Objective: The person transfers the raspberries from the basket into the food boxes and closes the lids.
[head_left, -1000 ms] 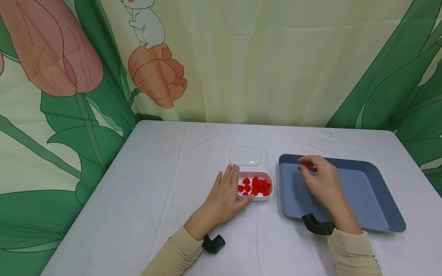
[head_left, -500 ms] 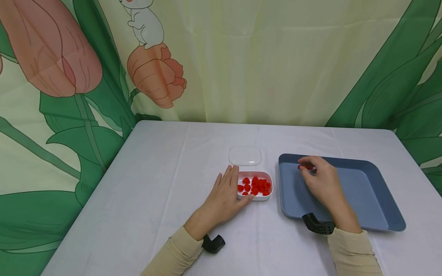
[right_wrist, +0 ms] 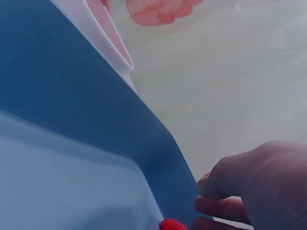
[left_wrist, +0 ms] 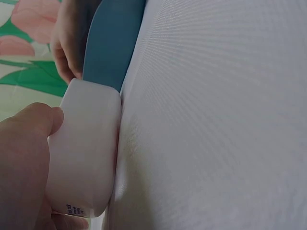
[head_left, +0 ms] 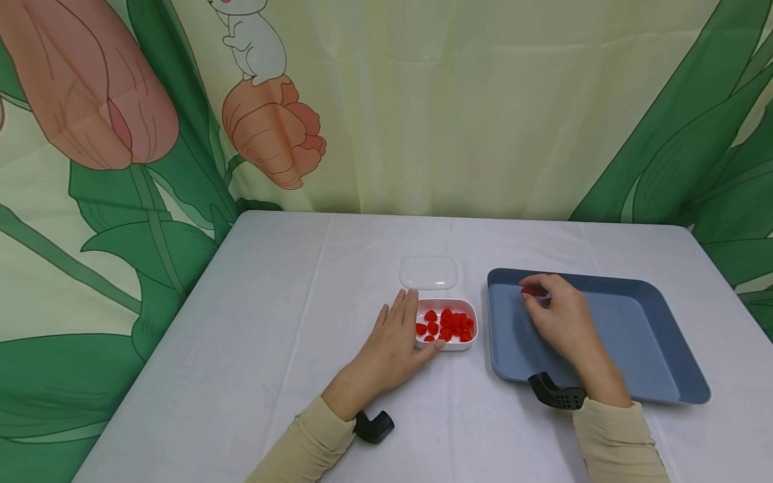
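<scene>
A small white box [head_left: 464, 347] with several red raspberries [head_left: 455, 322] in it stands near the middle of the table. My left hand [head_left: 386, 349] rests against its left end, fingers straight, with the thumb at the front rim. In the left wrist view, the thumb touches the white box's [left_wrist: 86, 153] outer wall. Over the far left corner of the blue tray [head_left: 628, 342], my right hand [head_left: 564, 315] has its fingers bent. A red raspberry [head_left: 528, 292] shows at the fingertips. In the right wrist view, a raspberry [right_wrist: 172, 224] lies beside the fingers; whether they pinch anything is hidden.
A clear plastic lid [head_left: 429, 273] lies just behind the white box. The blue tray's raised left wall stands a little right of the box. A printed curtain [head_left: 453, 134] hangs behind the white-covered table [head_left: 253, 302].
My right fingers have shifted slightly at the tray's far left corner, and less red shows between them. My left hand and the white box stay in place.
</scene>
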A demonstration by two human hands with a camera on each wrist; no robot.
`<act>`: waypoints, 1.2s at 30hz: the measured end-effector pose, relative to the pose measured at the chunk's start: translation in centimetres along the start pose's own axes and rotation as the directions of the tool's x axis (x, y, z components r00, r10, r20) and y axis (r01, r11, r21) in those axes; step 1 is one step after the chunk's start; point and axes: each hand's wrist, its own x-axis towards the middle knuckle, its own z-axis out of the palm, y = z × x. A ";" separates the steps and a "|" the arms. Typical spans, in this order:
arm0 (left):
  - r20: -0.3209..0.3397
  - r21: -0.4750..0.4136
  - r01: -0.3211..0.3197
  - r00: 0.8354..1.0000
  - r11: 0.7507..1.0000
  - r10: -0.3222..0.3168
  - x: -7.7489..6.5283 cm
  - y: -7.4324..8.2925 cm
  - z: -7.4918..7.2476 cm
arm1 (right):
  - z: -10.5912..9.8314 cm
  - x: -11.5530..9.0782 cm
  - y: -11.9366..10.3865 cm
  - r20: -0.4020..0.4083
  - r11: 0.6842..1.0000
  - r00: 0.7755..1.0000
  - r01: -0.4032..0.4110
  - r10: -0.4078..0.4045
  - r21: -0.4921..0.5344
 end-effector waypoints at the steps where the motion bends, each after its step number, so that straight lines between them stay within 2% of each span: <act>1: -0.001 0.000 -0.001 1.000 1.000 0.001 0.0 0.0 0.0 | 0.0 0.0 0.0 0.006 1.000 1.000 -0.003 0.003 -0.001; 20: 0.013 -0.021 0.004 1.000 1.000 -0.004 0.0 0.1 -0.1 | 0.1 0.1 0.3 0.117 0.999 0.992 -0.053 0.052 0.003; 27: 0.012 -0.013 0.002 1.000 1.000 -0.002 0.0 0.1 -0.1 | 0.0 0.1 0.6 0.190 0.996 0.978 -0.078 0.083 -0.035; 31: 0.009 -0.014 0.000 1.000 1.000 0.000 0.0 0.0 0.0 | 0.0 0.1 0.7 0.177 0.997 0.981 -0.076 0.080 -0.032; 36: 0.011 -0.015 0.000 1.000 1.000 0.000 0.0 0.1 -0.1 | 0.1 0.1 0.7 0.107 0.999 0.993 -0.052 0.053 -0.016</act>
